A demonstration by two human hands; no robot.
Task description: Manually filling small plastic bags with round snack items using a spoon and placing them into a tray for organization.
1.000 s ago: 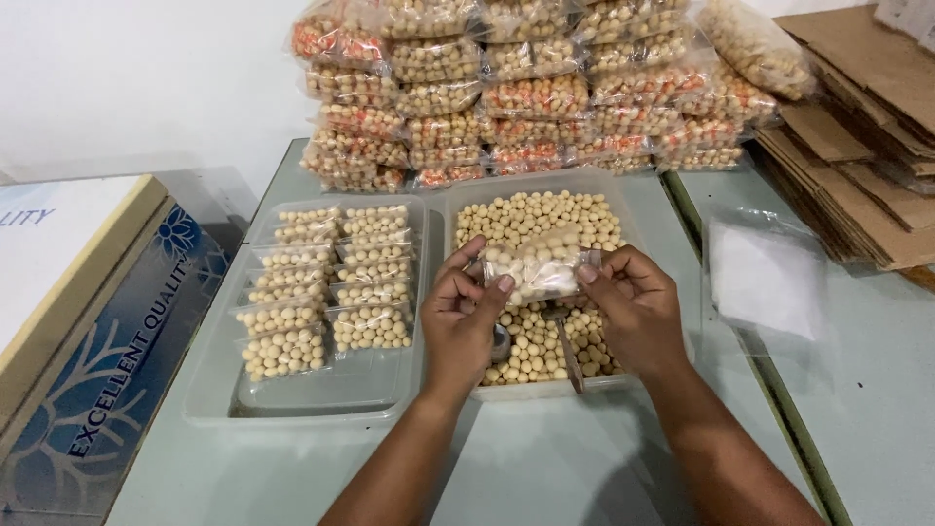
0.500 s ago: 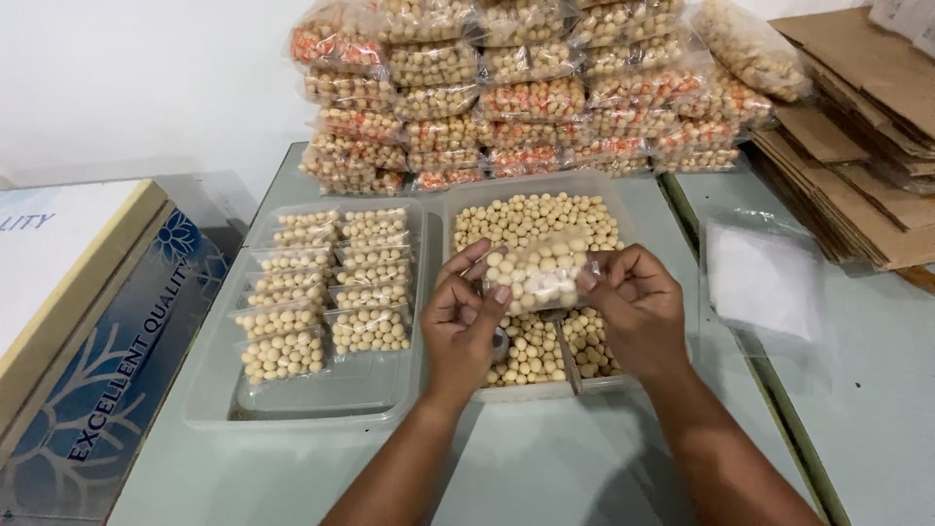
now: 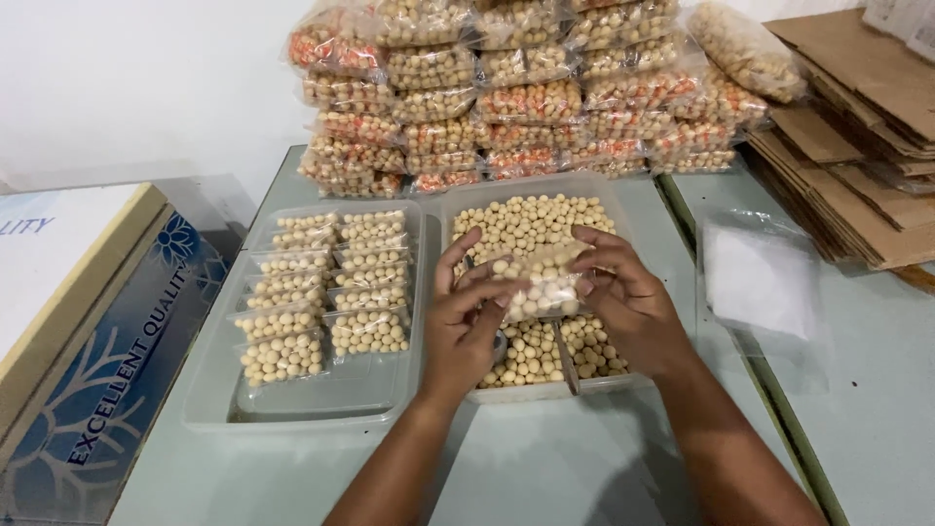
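Beyond our fingers stands the stack of filled packets (image 3: 526, 88); under them, the tray of loose balls (image 3: 531, 219). Our left hand (image 3: 466, 326) and right hand (image 3: 628, 302) pinch the small clear bag (image 3: 541, 282) between closed fingertips; we'd keep its mouth level.

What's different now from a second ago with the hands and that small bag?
Both hands, left hand and right hand, kept hold of the small clear bag of pale balls and turned it from stretched wide to bunched between the fingers; the right fingers have come over its top. The tray of loose balls, the tray of filled bags and the stacked packs stayed put.
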